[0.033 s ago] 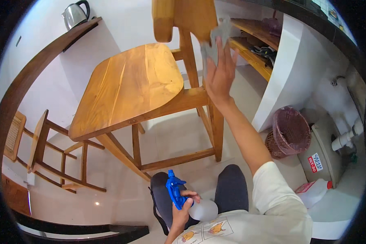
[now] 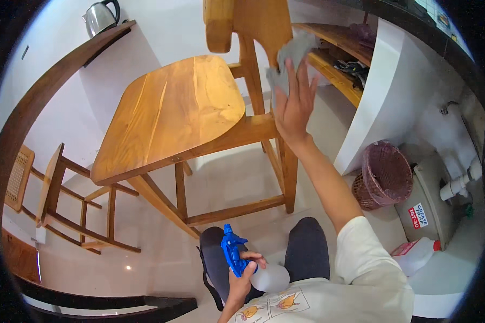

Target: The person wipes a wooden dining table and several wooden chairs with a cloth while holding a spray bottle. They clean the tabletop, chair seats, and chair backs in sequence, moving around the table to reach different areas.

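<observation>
A wooden chair [image 2: 170, 116] with a smooth, wide seat stands in front of me, its backrest towards the top of the view. My right hand [image 2: 295, 110] reaches up to the right side of that backrest. Its fingers are stretched along a grey cloth [image 2: 297, 47], which they hold against the wood of the back post. Low over my lap, my left hand [image 2: 240, 284] is wrapped round the neck of a spray bottle [image 2: 270, 278]. The bottle has a blue trigger head and a whitish translucent body, and lies tilted with its nozzle end up and to the left.
Another wooden chair [image 2: 51, 185] lies tipped at the left. A steel kettle [image 2: 99, 20] sits on a curved wooden counter [image 2: 43, 81]. To the right are a shelf [image 2: 337, 78], a lined wicker bin [image 2: 385, 175], a grey box [image 2: 428, 188] and a plastic jug [image 2: 417, 257].
My right hand and the grey cloth have shifted very slightly to the right along the backrest. My left hand keeps its hold on the spray bottle.
</observation>
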Action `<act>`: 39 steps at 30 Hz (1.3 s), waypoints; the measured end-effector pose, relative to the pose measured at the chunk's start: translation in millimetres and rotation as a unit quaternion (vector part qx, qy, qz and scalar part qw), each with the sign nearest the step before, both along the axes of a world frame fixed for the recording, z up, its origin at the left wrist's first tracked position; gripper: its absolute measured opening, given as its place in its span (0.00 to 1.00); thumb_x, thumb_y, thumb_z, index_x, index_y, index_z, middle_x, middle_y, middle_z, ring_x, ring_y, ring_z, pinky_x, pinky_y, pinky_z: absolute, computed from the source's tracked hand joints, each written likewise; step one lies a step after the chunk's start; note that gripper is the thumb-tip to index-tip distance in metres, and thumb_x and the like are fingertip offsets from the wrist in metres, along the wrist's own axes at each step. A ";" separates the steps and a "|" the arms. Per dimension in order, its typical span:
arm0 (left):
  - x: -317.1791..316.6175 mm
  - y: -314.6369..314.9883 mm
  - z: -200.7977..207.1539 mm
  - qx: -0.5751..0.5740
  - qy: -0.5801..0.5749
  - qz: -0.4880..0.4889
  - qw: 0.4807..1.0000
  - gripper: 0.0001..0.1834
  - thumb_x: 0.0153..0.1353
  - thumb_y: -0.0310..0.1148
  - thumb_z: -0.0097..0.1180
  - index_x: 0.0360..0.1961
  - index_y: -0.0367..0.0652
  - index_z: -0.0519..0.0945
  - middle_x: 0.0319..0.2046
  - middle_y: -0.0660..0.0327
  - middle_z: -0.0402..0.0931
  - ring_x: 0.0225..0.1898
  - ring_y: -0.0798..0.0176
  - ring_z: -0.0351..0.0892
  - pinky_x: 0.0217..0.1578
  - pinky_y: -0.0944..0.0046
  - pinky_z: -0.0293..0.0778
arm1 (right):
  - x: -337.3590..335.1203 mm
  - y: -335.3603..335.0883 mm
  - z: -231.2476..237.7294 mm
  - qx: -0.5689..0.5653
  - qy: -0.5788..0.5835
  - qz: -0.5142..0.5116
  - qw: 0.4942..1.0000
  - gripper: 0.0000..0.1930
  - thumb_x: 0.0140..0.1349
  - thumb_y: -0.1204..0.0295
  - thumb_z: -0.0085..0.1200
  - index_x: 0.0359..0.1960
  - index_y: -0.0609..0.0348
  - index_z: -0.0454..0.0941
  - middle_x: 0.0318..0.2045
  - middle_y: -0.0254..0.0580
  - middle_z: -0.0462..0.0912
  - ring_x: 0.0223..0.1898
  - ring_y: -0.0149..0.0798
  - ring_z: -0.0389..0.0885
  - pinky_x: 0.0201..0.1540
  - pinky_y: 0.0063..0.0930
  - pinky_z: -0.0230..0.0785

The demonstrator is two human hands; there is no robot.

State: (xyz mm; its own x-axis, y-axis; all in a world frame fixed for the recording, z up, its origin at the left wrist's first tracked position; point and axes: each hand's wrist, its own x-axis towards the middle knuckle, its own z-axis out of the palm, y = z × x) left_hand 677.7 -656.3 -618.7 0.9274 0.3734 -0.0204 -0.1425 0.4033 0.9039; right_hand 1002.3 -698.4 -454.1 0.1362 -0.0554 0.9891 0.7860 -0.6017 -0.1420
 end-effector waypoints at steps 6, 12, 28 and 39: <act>2.0 5.2 -3.1 0.007 0.029 -0.036 0.999 0.15 0.56 0.35 0.55 0.38 0.33 0.73 0.29 0.56 0.74 0.33 0.63 0.74 0.38 0.64 0.70 | -27.1 -1.0 -71.7 -0.214 0.036 0.039 0.975 0.26 0.51 0.73 0.51 0.55 0.56 0.64 0.52 0.40 0.71 0.56 0.41 0.66 0.59 0.40 0.52; 11.3 3.5 6.8 0.028 0.023 -0.054 0.998 0.13 0.57 0.32 0.53 0.38 0.33 0.74 0.31 0.57 0.74 0.33 0.64 0.75 0.38 0.65 0.70 | -46.6 18.8 -56.2 -0.179 0.148 0.078 0.969 0.25 0.48 0.75 0.53 0.52 0.57 0.66 0.48 0.40 0.73 0.53 0.41 0.69 0.54 0.41 0.56; -19.2 20.3 6.6 0.041 0.009 0.012 0.999 0.12 0.57 0.31 0.52 0.39 0.34 0.74 0.31 0.56 0.74 0.34 0.65 0.74 0.39 0.66 0.70 | -75.4 93.1 -125.1 -0.243 0.025 0.231 0.942 0.23 0.50 0.75 0.50 0.52 0.50 0.70 0.52 0.36 0.72 0.57 0.39 0.66 0.60 0.48 0.46; -11.6 1.4 11.0 0.075 -0.003 0.004 0.997 0.16 0.56 0.38 0.55 0.37 0.34 0.74 0.29 0.56 0.74 0.32 0.63 0.74 0.37 0.65 0.69 | -48.2 35.8 -117.1 -0.347 -0.044 0.156 0.924 0.23 0.55 0.71 0.44 0.56 0.44 0.66 0.53 0.27 0.70 0.57 0.34 0.64 0.61 0.33 0.55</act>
State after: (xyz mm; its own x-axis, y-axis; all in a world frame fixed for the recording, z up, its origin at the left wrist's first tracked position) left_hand 666.1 -654.9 -607.7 0.9245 0.3790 0.0421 -0.1509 0.2621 0.9532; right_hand 954.1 -662.6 -571.2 -0.0439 0.6249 0.7794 0.9268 -0.2658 0.2653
